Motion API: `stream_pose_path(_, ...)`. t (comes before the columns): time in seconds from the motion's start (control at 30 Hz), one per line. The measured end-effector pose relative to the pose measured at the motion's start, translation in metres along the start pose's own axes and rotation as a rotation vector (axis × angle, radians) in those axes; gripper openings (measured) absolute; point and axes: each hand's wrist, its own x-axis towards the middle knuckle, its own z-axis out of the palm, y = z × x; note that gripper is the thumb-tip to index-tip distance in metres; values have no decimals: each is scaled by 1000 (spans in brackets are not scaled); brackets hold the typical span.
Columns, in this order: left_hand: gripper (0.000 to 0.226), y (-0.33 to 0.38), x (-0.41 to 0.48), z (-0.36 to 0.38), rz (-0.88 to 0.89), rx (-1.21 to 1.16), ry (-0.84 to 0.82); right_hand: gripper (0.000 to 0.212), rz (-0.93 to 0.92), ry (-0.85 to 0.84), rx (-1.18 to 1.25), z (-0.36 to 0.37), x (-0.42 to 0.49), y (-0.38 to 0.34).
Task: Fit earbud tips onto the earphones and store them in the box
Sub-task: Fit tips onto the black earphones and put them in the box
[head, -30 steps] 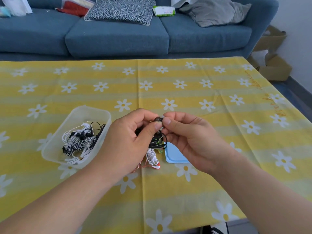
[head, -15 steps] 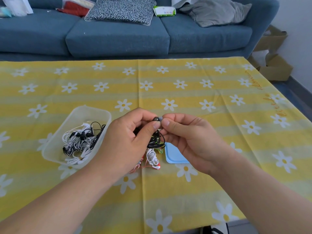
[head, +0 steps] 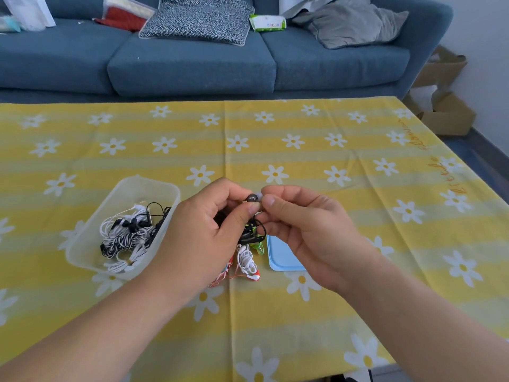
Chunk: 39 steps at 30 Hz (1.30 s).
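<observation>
My left hand (head: 203,230) pinches a dark earbud (head: 251,198) between thumb and fingers, above the table's middle. Its black cable (head: 254,230) hangs coiled below both hands. Against the earbud's right side sits a pale grey tip (head: 259,196), pinched by my right hand (head: 311,232). A clear plastic box (head: 82,244) at the left holds several black and white earphones (head: 126,235). More earphones, white and red (head: 248,263) with a green one (head: 257,247), lie on the cloth under my hands. A light blue lid (head: 281,257) lies partly hidden below my right hand.
The table wears a yellow daisy-print cloth (head: 330,150). Behind it stands a blue sofa (head: 192,62) with cushions and a tissue pack. Cardboard boxes (head: 446,106) sit on the floor at the far right, past the table's edge.
My right hand's fingertips have drawn slightly back to the right, so the pale tip now shows beside the dark earbud. Both hands stay in the same place.
</observation>
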Motion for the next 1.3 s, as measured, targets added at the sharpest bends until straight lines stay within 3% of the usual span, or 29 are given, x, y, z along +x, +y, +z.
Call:
stream_pose_path(0.33,9,-4,5,5,-83,-23,48,33,-59,99,-349,2,-5,6)
stream_pose_path(0.53,9,-2,10,16,-375,-278,-15,30,-31,147,-361,-10,0,-3)
stream_pose_path(0.77,21,0,14,29,-398,-313,-114,31,28,138,-337,-22,0,-9)
stream_pose_path(0.83,19,-1,14,33,-423,-285,-83,27,16,205,-349,-29,2,-15)
stream_pose_path(0.97,12,-9,16,38,-608,-287,-30,27,-64,553,-569,-66,10,-29)
stream_pose_path(1.03,12,-11,17,39,-716,-347,-21,26,-61,631,-725,-82,15,-27)
stream_pose_path(1.17,14,-10,22,38,-816,-500,26,17,30,549,-986,-92,28,-9)
stream_pose_path(1.3,19,-13,24,34,-779,-486,-12,17,34,493,-1108,-94,41,7)
